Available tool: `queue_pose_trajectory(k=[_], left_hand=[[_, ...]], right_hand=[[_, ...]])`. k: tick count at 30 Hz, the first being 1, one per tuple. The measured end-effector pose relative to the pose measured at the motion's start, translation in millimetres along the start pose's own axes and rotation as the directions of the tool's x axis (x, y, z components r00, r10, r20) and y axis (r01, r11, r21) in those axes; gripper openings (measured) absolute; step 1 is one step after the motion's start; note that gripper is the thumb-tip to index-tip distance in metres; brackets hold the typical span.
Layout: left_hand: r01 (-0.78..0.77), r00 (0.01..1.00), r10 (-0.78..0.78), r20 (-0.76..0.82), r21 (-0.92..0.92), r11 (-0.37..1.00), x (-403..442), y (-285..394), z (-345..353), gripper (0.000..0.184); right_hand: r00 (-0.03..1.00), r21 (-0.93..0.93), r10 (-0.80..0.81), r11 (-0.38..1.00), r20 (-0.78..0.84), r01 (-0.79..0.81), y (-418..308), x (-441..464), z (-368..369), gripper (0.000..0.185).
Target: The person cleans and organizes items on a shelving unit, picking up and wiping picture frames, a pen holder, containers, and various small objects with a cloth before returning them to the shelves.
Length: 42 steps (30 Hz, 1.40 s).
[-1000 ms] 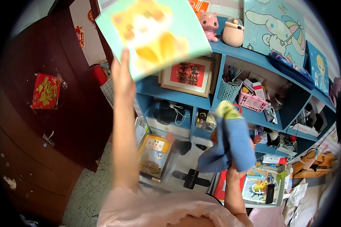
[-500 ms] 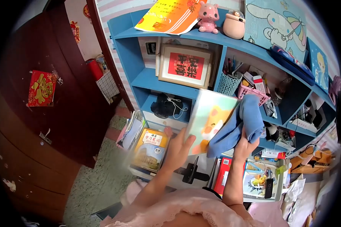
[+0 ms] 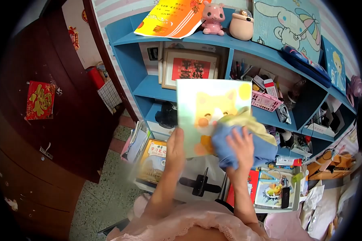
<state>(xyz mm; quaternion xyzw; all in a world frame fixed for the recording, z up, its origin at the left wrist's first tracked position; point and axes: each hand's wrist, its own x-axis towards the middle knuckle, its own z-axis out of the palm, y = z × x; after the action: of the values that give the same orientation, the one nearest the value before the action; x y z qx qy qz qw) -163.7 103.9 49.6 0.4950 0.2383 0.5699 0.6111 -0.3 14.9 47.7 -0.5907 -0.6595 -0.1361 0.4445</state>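
Note:
A pale green picture panel [image 3: 189, 108] with a yellow cartoon animal stands upright in front of the shelf. My left hand [image 3: 175, 148] grips its lower left edge, fingers behind it. Against the panel's lower right part, my right hand [image 3: 241, 148] presses a blue and yellow cloth [image 3: 225, 146], its fingers spread over the cloth. The cloth covers part of the animal and hangs past the panel's right edge.
Behind is a blue shelf [image 3: 149, 86] with a framed red print [image 3: 191, 68], a pink basket [image 3: 265, 100] and figurines. Below lie books [image 3: 153, 160] and a black cross-shaped stand [image 3: 200, 184]. A dark door [image 3: 68, 104] is at left.
The panel has come down from high on the left and now faces me upright. The cloth has moved onto its face, and my right hand has spread over the cloth.

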Motion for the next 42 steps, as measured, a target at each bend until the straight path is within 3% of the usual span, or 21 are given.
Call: queue_pose_trajectory(k=[1,4,5,7,8,9,11,13,15,18,20,22,25,29,31,33,35,36,38,40,42], left_hand=[[0.001,1.000,-0.001,0.001,-0.001,1.000,-0.2,-7.3,-3.6,0.045],[-0.128,0.974,0.015,0.226,0.496,0.859,-6.6,-27.0,-7.5,0.039],[-0.131,0.974,0.018,0.227,0.495,0.859,-7.9,-31.7,-6.8,0.039],[-0.236,0.939,0.161,0.305,0.226,0.945,-8.5,-37.7,-4.5,0.036],[-0.109,0.955,0.112,0.276,-0.024,0.994,-4.9,-35.1,-6.4,0.036],[-0.109,0.954,0.111,0.279,-0.022,0.994,-1.3,-27.0,-5.1,0.036],[-0.011,0.999,0.005,0.045,0.144,0.990,1.2,-6.8,-2.0,0.036],[0.047,0.997,-0.052,0.056,0.084,0.995,-1.7,7.2,-2.7,0.038],[0.051,0.980,-0.099,0.175,0.261,0.964,2.4,-7.9,-13.2,0.042],[-0.048,0.968,-0.091,0.234,0.529,0.847,-11.8,-25.0,-7.8,0.045],[0.000,0.962,-0.123,0.242,0.452,0.892,-11.9,-23.6,-4.3,0.044],[-0.025,0.985,0.042,0.170,-0.100,0.995,-2.2,-30.0,-11.4,0.042],[0.023,0.988,-0.027,0.153,0.031,0.999,6.3,7.9,-9.9,0.040],[0.002,0.971,-0.052,0.234,0.211,0.978,2.5,-1.0,-12.5,0.039],[0.053,0.964,-0.108,0.243,0.224,0.973,1.1,6.1,-6.8,0.037],[-0.007,0.958,-0.084,0.274,0.315,0.949,5.2,25.5,-5.4,0.036],[-0.159,0.966,0.118,0.230,0.167,0.973,23.1,45.4,-8.2,0.038],[-0.219,0.964,0.177,0.199,0.212,0.952,35.2,54.9,-18.7,0.040],[-0.278,0.954,0.275,0.115,0.010,0.960,57.9,76.3,-15.2,0.042],[-0.324,0.940,0.324,0.109,-0.014,0.946,75.7,99.3,-6.6,0.041],[-0.321,0.937,0.320,0.139,-0.013,0.947,85.5,111.3,-1.9,0.041]], right_hand=[[0.984,0.109,0.097,0.991,-0.151,-0.081,5.1,2.2,0.5,0.059],[0.977,0.079,0.079,0.995,-0.196,-0.064,-6.4,6.3,-0.5,0.058],[0.977,0.078,0.077,0.995,-0.198,-0.063,-12.2,4.5,2.8,0.058],[0.978,0.025,-0.205,0.978,-0.041,0.206,-24.3,-6.5,7.3,0.058],[0.951,-0.064,-0.310,0.949,0.017,0.310,-22.9,-13.0,13.5,0.061],[0.951,-0.065,-0.308,0.949,0.014,0.308,-18.8,-13.8,14.4,0.061],[0.972,-0.112,-0.223,0.967,0.077,0.231,-7.3,-15.7,11.2,0.062],[0.995,-0.022,-0.032,0.999,-0.097,0.030,-1.4,-4.1,1.6,0.061],[0.954,0.100,0.118,0.991,-0.277,-0.094,5.9,6.9,-3.4,0.061],[0.956,-0.089,-0.027,0.996,-0.291,0.002,-8.7,12.4,-4.7,0.061],[0.968,-0.131,-0.217,0.971,-0.123,0.201,-24.4,4.6,0.5,0.046],[0.954,-0.119,-0.300,0.946,0.028,0.301,-33.5,-8.5,4.1,0.040],[0.982,-0.084,-0.167,0.981,0.086,0.174,-20.4,-13.2,2.6,0.055],[0.942,0.072,0.099,0.994,-0.319,-0.080,-3.5,7.7,-5.8,0.054],[0.932,0.008,0.032,0.999,-0.360,-0.031,-7.9,12.1,-10.5,0.053],[0.955,-0.150,-0.220,0.970,-0.198,0.192,-13.7,5.7,-12.4,0.051],[0.950,-0.157,-0.277,0.954,-0.145,0.254,-15.5,5.9,-15.7,0.049],[0.965,0.011,-0.189,0.981,-0.184,0.194,-15.6,7.5,-17.0,0.045],[0.963,0.358,-0.043,0.923,-0.266,0.140,-5.4,14.6,-19.9,0.041],[0.945,0.751,0.276,0.658,-0.175,-0.053,-1.8,37.4,-30.1,0.071],[0.979,0.850,0.189,0.525,-0.076,-0.036,9.6,61.3,-45.9,0.077]])
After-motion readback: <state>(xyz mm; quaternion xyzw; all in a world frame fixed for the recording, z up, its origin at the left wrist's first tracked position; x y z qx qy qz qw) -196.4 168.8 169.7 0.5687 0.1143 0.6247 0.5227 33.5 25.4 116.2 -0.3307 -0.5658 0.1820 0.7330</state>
